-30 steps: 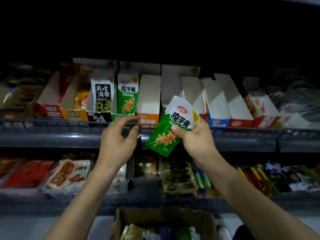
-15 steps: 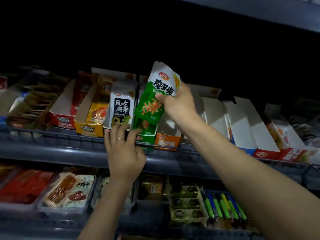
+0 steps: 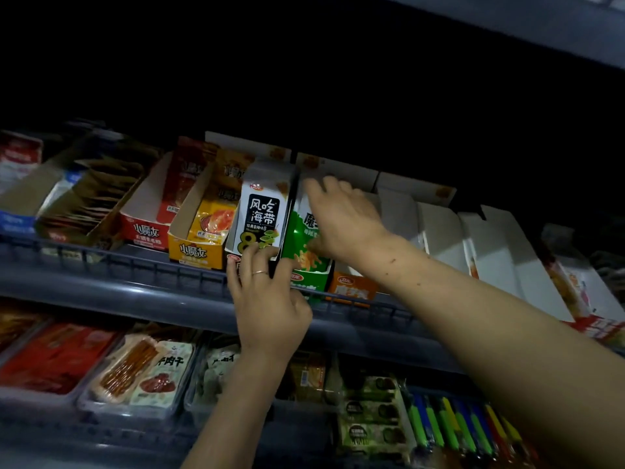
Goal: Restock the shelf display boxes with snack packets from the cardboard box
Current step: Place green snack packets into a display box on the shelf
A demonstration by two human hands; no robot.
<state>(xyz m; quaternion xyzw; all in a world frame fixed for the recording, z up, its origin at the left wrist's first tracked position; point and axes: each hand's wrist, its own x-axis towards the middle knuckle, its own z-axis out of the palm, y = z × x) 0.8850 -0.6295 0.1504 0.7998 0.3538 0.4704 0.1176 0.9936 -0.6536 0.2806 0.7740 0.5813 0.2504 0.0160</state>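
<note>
On the upper shelf (image 3: 142, 292), the fingers (image 3: 321, 187) of the right hand (image 3: 345, 221) are spread and nearly straight, and they press on the top of the green packet (image 3: 301, 242). The thumb lies low on the packet's face, so the hand covers the upper part of it; I cannot tell if the thumb really pinches it. The packet stands upright inside the green box (image 3: 306, 279), third from the orange box (image 3: 351, 287) side counting nothing between them: the two boxes touch. The packet is glossy green below and white at the top, with dark characters and an orange picture of the snack near its lower edge.

The left hand (image 3: 267, 299), with a thin ring on one finger, has its fingers (image 3: 252, 262) curled against the front lower corner of the white box (image 3: 260, 211), at the rail of the shelf. This box, just left of the green one, shows a black label with white characters and a green figure. Further left stand a yellow box (image 3: 196, 252) and a red box (image 3: 145, 228), both with packets inside. To the right of the orange box are several white boxes (image 3: 439, 231), whose insides I cannot see.

On the lower shelf lie trays (image 3: 142, 374) of packed meat snacks and a row of coloured lighters (image 3: 456, 431).
</note>
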